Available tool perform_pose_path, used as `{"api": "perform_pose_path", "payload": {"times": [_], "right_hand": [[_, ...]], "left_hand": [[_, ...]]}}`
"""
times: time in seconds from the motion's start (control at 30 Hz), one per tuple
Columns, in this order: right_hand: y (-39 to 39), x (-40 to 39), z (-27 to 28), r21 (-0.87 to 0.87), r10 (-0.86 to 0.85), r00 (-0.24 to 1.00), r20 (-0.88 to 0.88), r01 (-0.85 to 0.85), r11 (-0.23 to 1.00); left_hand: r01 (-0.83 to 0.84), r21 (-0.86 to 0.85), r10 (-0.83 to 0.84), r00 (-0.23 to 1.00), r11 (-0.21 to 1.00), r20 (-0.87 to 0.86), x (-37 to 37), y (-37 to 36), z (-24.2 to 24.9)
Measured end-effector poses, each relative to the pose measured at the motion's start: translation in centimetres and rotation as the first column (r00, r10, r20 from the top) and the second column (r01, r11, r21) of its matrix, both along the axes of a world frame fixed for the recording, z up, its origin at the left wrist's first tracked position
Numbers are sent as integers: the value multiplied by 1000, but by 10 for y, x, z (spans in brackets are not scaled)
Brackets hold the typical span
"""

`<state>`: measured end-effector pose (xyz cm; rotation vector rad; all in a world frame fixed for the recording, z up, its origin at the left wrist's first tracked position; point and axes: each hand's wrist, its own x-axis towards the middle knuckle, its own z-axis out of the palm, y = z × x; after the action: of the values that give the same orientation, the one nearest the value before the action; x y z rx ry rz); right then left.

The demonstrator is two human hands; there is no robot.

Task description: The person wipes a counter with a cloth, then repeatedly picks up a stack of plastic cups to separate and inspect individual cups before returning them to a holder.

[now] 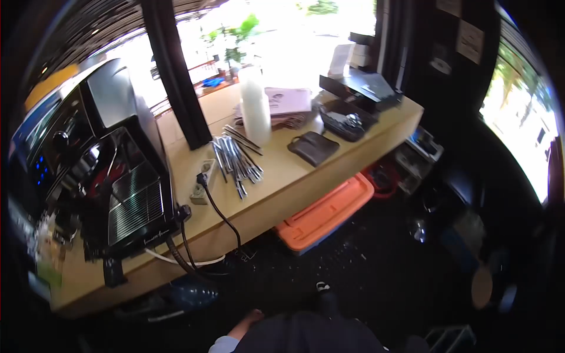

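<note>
My left hand point(254, 316) hangs low at the bottom edge, beside my dark clothing and below the counter. Its fingers are too small and dark to make out. My right hand is outside the view. On the wooden counter above lies a loose pile of thin wrapped straws point(235, 159). A power strip point(202, 182) with a black plug point(203, 178) in it sits next to them. Behind the straws stands a tall white stack of what look like cups point(254, 109). A brown leather pouch point(313, 148) rests nearer the counter's front edge.
A black espresso machine point(138, 203) fills the counter's left end, its cords hanging over the edge. A dark bag point(348, 119) and printed paper stack point(288, 100) lie farther back. Below, a bin with an orange lid point(326, 212) stands on the dark floor.
</note>
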<state>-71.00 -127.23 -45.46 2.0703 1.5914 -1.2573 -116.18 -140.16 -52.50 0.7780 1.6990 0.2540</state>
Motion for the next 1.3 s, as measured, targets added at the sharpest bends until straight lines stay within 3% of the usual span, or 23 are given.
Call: {"api": "perform_pose_path", "payload": {"times": [0.03, 0.1, 0.13, 0.17, 0.2, 0.23, 0.27, 0.33, 0.43, 0.5, 0.57, 0.63, 0.73, 0.8, 0.83, 0.9, 0.93, 1.0, 1.03, 1.13, 1.2, 1.27, 1.3], "right_hand": [[46, 16, -17, 84, 90, 991, -97, -82, 993], [134, 28, -32, 228, 122, 980, -155, -85, 970], [175, 20, 1, 444, 254, 945, -206, -141, 885], [218, -2, 31, 516, 257, 902, -348, -45, 856], [293, -32, 62, 552, 275, 815, -510, 65, 831], [314, -66, 120, 641, 383, 706, -596, 132, 756], [341, -92, 140, 646, 437, 628, -644, 139, 751], [371, -143, 191, 633, 500, 594, -630, 20, 774], [361, -225, 273, 558, 529, 269, -805, 41, 829], [350, -261, 325, 688, 690, 117, -715, -63, 723], [353, -293, 342, 779, 790, 69, -610, -133, 613], [355, -327, 374, 689, 694, 17, -720, -99, 718], [395, -391, 384, 666, 666, 31, -745, -30, 746], [428, -436, 369, 674, 656, 160, -738, 114, 730], [440, -450, 363, 678, 661, 158, -734, 120, 725], [460, -471, 357, 708, 644, 382, -662, 37, 706], [461, -472, 365, 709, 644, 382, -663, 45, 703], [459, -466, 385, 603, 598, 437, -672, -145, 784], [465, -467, 386, 631, 643, 461, -611, -207, 748], [471, -470, 381, 641, 693, 426, -582, -283, 713], [469, -468, 379, 642, 694, 435, -574, -288, 711], [465, -464, 378, 692, 712, 343, -613, -203, 693], [465, -460, 379, 673, 712, 329, -621, -243, 699]], "left_hand": [[-48, 5, 48, 999, 999, 6, 17, 13, 19], [-100, 96, 112, 985, 990, -130, 36, 37, 61], [-180, 248, 203, 977, 952, -69, 42, 52, 64], [-302, 342, 314, 949, 890, 23, 53, 80, 97], [-375, 446, 454, 887, 813, -81, 69, 120, 131], [-381, 489, 480, 873, 785, -90, 71, 147, 158], [-403, 636, 531, 848, 658, -12, 76, 169, 180], [-410, 703, 531, 846, 581, 55, 77, 210, 235], [-434, 779, 544, 826, 452, 146, 73, 250, 321], [-364, 853, 560, 822, 375, 105, 63, 265, 366], [-311, 895, 570, 817, 319, 81, 47, 276, 406], [-319, 926, 553, 817, 200, 162, 24, 292, 428], [-328, 944, 513, 817, 35, 265, -26, 331, 452], [-336, 942, 550, 788, 6, 277, -57, 367, 469], [-330, 944, 546, 791, 0, 277, -71, 385, 474], [-249, 968, 667, 726, 26, 169, -97, 420, 476], [-243, 970, 662, 730, 24, 167, -110, 436, 473], [-73, 974, 720, 686, 212, -105, -131, 464, 471], [-110, 939, 679, 718, 326, -152, -140, 472, 475], [-71, 921, 592, 784, 382, -185, -151, 489, 479], [-139, 878, 601, 776, 458, -190, -139, 487, 497], [85, 886, 556, 750, 455, -358, -141, 490, 495], [86, 885, 552, 753, 457, -358, -142, 492, 494]]}}
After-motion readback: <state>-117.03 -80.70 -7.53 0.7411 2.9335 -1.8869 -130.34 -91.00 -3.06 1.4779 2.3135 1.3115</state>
